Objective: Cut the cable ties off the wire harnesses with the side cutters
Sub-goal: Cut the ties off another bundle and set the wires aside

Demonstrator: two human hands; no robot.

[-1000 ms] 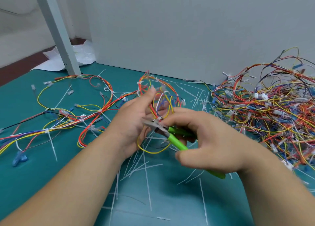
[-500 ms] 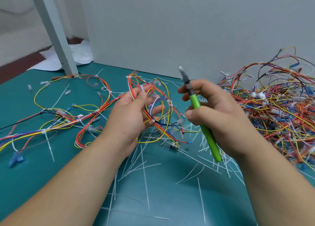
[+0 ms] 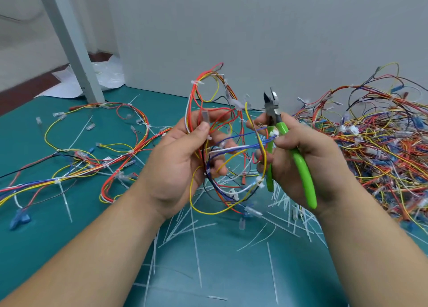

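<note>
The left hand [image 3: 178,161] is curled round several loops of one wire harness [image 3: 231,148], with the thumb pressing the red, white and yellow strands against the fingers. The right hand [image 3: 303,158] grips the one pair of side cutters [image 3: 283,127]: its fingers wrap both green handles, and the thumb and forefinger also touch blue and yellow wires of the same harness beside a white cable tie [image 3: 274,133]. The cutters' long axis runs from the heel of that hand up and a little to the left. The metal jaws point upward above the knuckles, slightly apart and touching no wire. The harness hangs between the two hands, off the surface [image 3: 46,249]. Its loops rise above the left hand's fingers and sag below both palms. At least three white ties can be counted on it, one of them at the top of the tallest loop [image 3: 196,82]. Beneath and just beyond the hands lies a scatter of cut white tie strips [image 3: 196,228], too many to count. Left of the left hand a few harnesses [image 3: 104,165] are spread flat. Right of the right hand a tangled pile of harnesses [image 3: 375,144] lies against the grey panel [image 3: 254,29]. One slanted grey post [image 3: 69,40] stands far to the left.
</note>
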